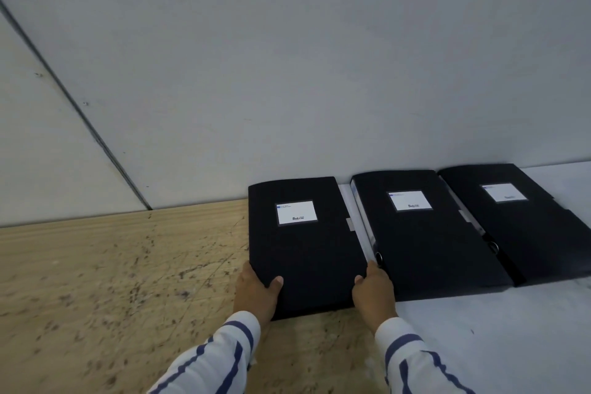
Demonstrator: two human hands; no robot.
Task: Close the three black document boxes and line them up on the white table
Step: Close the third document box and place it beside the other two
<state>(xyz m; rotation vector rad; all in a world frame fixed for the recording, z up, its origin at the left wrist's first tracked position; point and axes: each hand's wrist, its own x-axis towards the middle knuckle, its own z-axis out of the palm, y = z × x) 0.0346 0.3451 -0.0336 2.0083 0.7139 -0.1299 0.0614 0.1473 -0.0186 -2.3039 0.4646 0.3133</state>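
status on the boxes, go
Left hand and right hand gripping leftmost document box. All three closed. It overhangs the white table.

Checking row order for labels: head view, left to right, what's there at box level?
Bare wooden surface → left box, held at its near corners by left hand and right hand → middle box → right box → white table beyond.
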